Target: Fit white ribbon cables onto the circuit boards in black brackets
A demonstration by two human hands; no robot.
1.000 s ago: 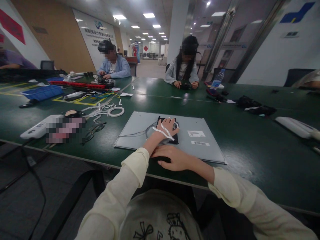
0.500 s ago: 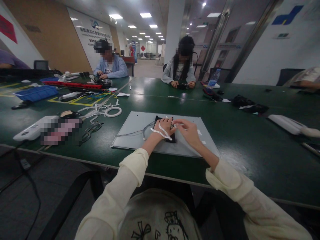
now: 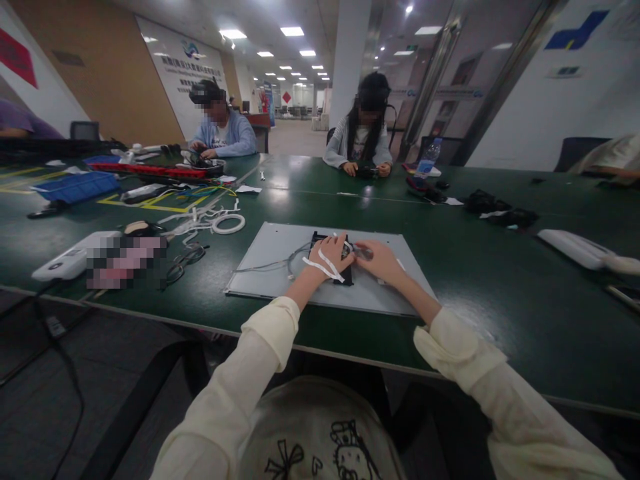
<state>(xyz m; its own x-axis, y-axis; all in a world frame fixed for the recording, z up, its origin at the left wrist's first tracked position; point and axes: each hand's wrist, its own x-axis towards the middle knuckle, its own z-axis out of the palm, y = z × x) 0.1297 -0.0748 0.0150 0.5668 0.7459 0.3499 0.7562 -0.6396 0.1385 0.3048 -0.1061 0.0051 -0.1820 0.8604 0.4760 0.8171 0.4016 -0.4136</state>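
My left hand point(image 3: 325, 259) lies over a black flat part point(image 3: 345, 275), its fingers stretched out and its thumb towards the right. White tape strips point(image 3: 327, 268) cling to the back of this hand. The black part rests on a pale grey panel point(image 3: 270, 250). Thin grey wires point(image 3: 270, 267) run from its left side over the panel. Close by the left thumb, my right hand point(image 3: 380, 260) has its thumb and fingers pinched together at the part's right edge. What sits in that pinch is too small to make out.
A white tape roll point(image 3: 229, 224), eyeglasses point(image 3: 185, 263) and a white device point(image 3: 75, 255) lie to the left. Farther back stands a blue tray point(image 3: 75, 187). A white device point(image 3: 573, 248) is on the right. Two people point(image 3: 223, 130) sit across the green table point(image 3: 480, 267).
My right hand has come lower and nearer the black part, and the white strip at its fingertips is now mostly hidden. The left hand stays over the part.
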